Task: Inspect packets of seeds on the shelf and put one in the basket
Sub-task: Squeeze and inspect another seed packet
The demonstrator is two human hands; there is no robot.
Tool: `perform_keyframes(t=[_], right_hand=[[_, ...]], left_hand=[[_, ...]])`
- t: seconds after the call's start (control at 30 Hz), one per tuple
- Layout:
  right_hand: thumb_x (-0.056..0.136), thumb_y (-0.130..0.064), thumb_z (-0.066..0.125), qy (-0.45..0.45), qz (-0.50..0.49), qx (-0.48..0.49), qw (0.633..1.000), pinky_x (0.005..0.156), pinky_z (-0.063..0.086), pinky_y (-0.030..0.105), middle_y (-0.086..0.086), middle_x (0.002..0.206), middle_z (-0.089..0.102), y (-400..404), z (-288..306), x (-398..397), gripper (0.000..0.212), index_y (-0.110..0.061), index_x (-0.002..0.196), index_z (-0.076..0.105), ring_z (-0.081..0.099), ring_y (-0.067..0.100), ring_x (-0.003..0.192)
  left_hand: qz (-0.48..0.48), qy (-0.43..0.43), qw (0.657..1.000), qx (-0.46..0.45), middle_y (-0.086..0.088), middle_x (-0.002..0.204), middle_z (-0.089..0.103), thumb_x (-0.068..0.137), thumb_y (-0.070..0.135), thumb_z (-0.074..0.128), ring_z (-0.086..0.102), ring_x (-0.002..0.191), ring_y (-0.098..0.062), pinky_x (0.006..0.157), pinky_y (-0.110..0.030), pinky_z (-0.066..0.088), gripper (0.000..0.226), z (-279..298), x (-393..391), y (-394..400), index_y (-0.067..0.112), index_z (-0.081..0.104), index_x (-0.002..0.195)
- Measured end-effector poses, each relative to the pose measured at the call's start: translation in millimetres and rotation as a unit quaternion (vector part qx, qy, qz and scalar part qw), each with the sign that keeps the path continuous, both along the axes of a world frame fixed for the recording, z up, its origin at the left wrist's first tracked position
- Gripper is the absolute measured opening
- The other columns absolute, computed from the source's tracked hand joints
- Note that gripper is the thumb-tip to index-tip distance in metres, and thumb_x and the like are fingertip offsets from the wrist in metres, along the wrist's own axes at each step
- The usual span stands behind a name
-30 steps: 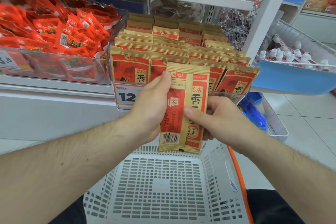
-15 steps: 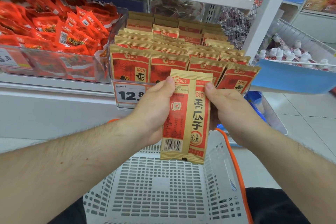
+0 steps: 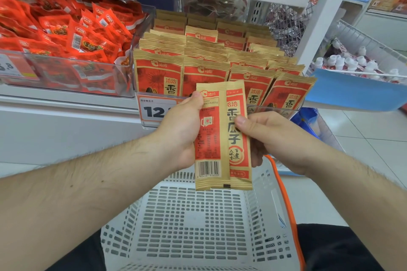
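A tan and red seed packet [image 3: 222,136] is held upright in front of the shelf, its back seam and barcode facing me. My left hand [image 3: 180,132] grips its left edge, thumb at the top corner. My right hand [image 3: 271,136] pinches its right edge, thumb on the front. Several rows of matching seed packets [image 3: 204,59] stand in a clear shelf tray behind it. The white slotted basket [image 3: 198,224] sits directly below the packet, with nothing inside.
A clear bin of red snack packets [image 3: 66,37] fills the shelf's left side. A price tag [image 3: 154,110] hangs under the seed tray. To the right are a white shelf post [image 3: 319,20], a wire bin of small bottles [image 3: 356,61] and the basket's orange handle [image 3: 286,202].
The packet has stayed upright between both hands. My right hand slid down from the packet's top edge to its middle, as it was a second ago.
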State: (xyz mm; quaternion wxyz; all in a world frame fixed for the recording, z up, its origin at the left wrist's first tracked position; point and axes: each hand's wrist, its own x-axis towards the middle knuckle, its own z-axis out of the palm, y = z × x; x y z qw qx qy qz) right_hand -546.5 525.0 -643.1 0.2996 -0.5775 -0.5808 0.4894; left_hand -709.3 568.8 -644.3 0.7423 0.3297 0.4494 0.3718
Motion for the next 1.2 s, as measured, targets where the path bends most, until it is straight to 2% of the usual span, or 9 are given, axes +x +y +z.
perform_keyframes(t=[0.23, 0.57, 0.67, 0.73, 0.87, 0.93, 1.0, 1.1, 1.2], right_hand=[[0.084, -0.044, 0.052, -0.017, 0.030, 0.008, 0.999, 0.054, 0.047, 0.029, 0.012, 0.074, 0.072, -2, -3, 1, 0.053, 0.008, 0.087, 0.065, 0.057, 0.021, 0.054], [0.089, -0.040, 0.058, 0.010, 0.062, 0.011, 0.998, 0.056, 0.046, 0.030, 0.003, 0.076, 0.072, 0, -6, 6, 0.034, -0.007, 0.095, 0.066, 0.054, 0.030, 0.065], [0.075, -0.048, 0.079, 0.058, 0.108, -0.027, 0.992, 0.054, 0.049, 0.026, 0.012, 0.094, 0.074, 0, -4, 8, 0.055, -0.012, 0.113, 0.063, 0.062, 0.026, 0.072], [0.072, -0.042, 0.083, 0.070, 0.124, -0.042, 0.989, 0.053, 0.051, 0.022, 0.014, 0.102, 0.073, -1, -2, 10, 0.065, -0.011, 0.122, 0.057, 0.067, 0.019, 0.073], [0.081, -0.017, 0.076, -0.012, 0.094, -0.022, 0.995, 0.050, 0.051, 0.022, 0.014, 0.095, 0.075, -5, 4, 3, 0.043, -0.015, 0.120, 0.059, 0.065, 0.017, 0.067], [0.081, -0.014, 0.079, -0.118, 0.077, 0.008, 0.990, 0.050, 0.052, 0.025, 0.005, 0.075, 0.074, -8, 5, -2, 0.036, -0.023, 0.111, 0.061, 0.064, 0.016, 0.058], [0.079, -0.020, 0.082, -0.220, 0.076, 0.045, 0.971, 0.055, 0.052, 0.025, -0.007, 0.070, 0.072, -10, 4, -8, 0.036, -0.032, 0.102, 0.058, 0.065, 0.007, 0.058], [0.075, -0.033, 0.083, -0.281, 0.077, 0.077, 0.953, 0.071, 0.056, 0.030, -0.012, 0.088, 0.070, -10, -4, -12, 0.038, -0.037, 0.098, 0.053, 0.066, 0.004, 0.075], [0.081, -0.042, 0.074, -0.250, 0.097, 0.086, 0.959, 0.070, 0.057, 0.032, -0.009, 0.082, 0.070, -11, -4, -13, 0.024, -0.034, 0.093, 0.055, 0.067, 0.005, 0.071]], left_hand=[[0.014, 0.006, 0.999, -0.033, -0.009, 0.088, 0.078, 0.105, 0.046, 0.040, 0.075, 0.074, -0.026, 0.060, -0.043, 0.061, 0.040, 0, 0, 1, 0.017, 0.066, 0.114], [0.024, 0.008, 0.998, -0.058, -0.012, 0.085, 0.077, 0.105, 0.046, 0.038, 0.075, 0.068, -0.026, 0.054, -0.041, 0.061, 0.045, 1, -2, 1, 0.013, 0.067, 0.104], [0.022, 0.000, 0.997, -0.071, -0.014, 0.088, 0.077, 0.106, 0.047, 0.036, 0.075, 0.072, -0.028, 0.052, -0.043, 0.061, 0.048, 2, -2, 1, 0.011, 0.067, 0.110], [0.018, 0.001, 0.998, -0.066, -0.014, 0.091, 0.077, 0.106, 0.047, 0.035, 0.076, 0.077, -0.029, 0.054, -0.043, 0.061, 0.049, 2, -3, 3, 0.010, 0.067, 0.113], [0.002, 0.061, 0.998, 0.004, -0.007, 0.088, 0.078, 0.106, 0.041, 0.039, 0.076, 0.082, -0.025, 0.071, -0.041, 0.061, 0.039, -2, -4, 3, 0.016, 0.069, 0.101], [-0.034, 0.117, 0.991, 0.056, -0.002, 0.085, 0.078, 0.104, 0.041, 0.043, 0.075, 0.085, -0.023, 0.082, -0.043, 0.058, 0.036, -4, -3, -1, 0.020, 0.071, 0.093], [-0.078, 0.123, 0.984, 0.100, -0.001, 0.092, 0.077, 0.096, 0.049, 0.054, 0.075, 0.083, -0.019, 0.078, -0.043, 0.058, 0.031, -9, 0, -7, 0.023, 0.069, 0.104], [-0.096, 0.104, 0.983, 0.116, -0.004, 0.103, 0.075, 0.069, 0.059, 0.071, 0.075, 0.086, -0.021, 0.074, -0.044, 0.059, 0.074, -16, 3, -6, 0.022, 0.051, 0.130], [-0.115, 0.091, 0.983, 0.113, -0.011, 0.101, 0.074, 0.061, 0.058, 0.075, 0.075, 0.084, -0.028, 0.076, -0.047, 0.058, 0.087, -17, 1, 0, 0.017, 0.049, 0.133]])
